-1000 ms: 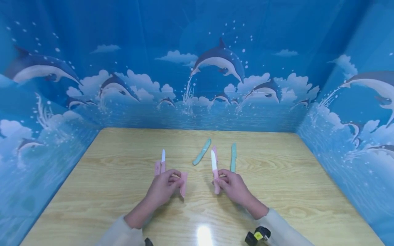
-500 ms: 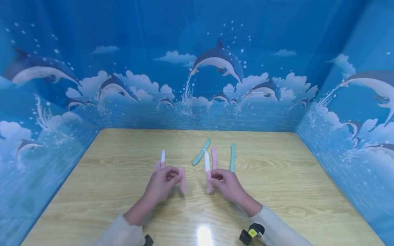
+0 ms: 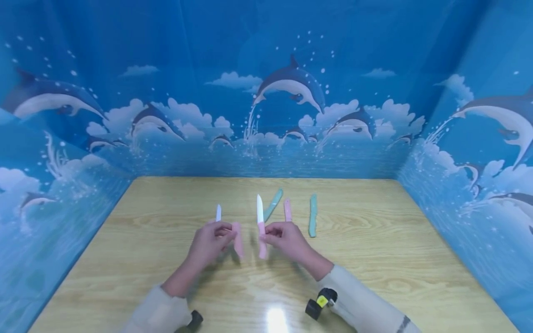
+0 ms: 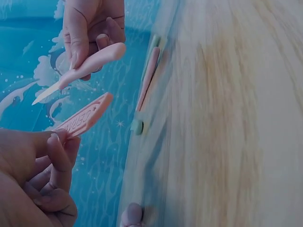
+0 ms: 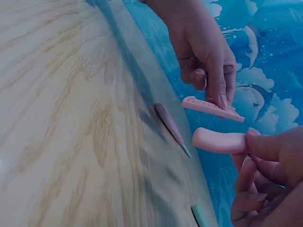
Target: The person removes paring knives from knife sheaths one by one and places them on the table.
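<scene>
Left hand [image 3: 207, 241] pinching probable sheath [image 3: 238, 241], right hand [image 3: 290, 238] pinching pink knife [image 3: 261, 227], apart between them

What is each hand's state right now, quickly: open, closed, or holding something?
Left hand: closed, pinching a pink sheath.
Right hand: closed, holding an unsheathed pink-handled knife.

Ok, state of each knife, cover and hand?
Held knife: blade bare
Pink cover: apart from held knife
Left hand: pinching pink cover
Right hand: gripping held knife
Left table knife: blade bare
Pink table knife: no blade showing, partly hidden
Left green knife: no blade showing
Right green knife: no blade showing
</scene>
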A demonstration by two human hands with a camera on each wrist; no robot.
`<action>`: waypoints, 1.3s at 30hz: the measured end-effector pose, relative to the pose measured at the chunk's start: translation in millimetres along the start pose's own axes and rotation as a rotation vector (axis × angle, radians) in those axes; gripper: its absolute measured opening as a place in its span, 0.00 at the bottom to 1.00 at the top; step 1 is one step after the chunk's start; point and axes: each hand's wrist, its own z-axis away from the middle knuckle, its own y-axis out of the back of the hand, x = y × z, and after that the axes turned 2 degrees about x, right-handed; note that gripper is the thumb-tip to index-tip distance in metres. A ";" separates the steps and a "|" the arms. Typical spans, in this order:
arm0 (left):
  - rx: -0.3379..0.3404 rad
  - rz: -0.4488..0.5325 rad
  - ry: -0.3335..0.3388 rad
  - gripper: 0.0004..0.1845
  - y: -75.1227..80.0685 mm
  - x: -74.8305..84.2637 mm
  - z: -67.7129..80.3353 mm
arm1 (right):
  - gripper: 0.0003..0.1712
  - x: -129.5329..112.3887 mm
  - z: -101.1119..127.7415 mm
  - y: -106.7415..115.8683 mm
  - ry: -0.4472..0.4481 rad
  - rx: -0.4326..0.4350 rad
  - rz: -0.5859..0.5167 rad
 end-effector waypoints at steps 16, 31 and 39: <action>-0.011 -0.071 0.068 0.16 12.8 -7.2 -17.4 | 0.09 -11.7 -30.1 -35.7 -0.071 -0.038 -0.002; -0.021 -0.221 0.064 0.27 17.0 -20.6 -32.6 | 0.08 -14.0 -45.5 -54.9 -0.119 -0.030 -0.002; -0.028 -0.363 0.044 0.27 12.5 -20.5 -40.3 | 0.07 -14.0 -53.9 -65.1 -0.190 0.011 0.077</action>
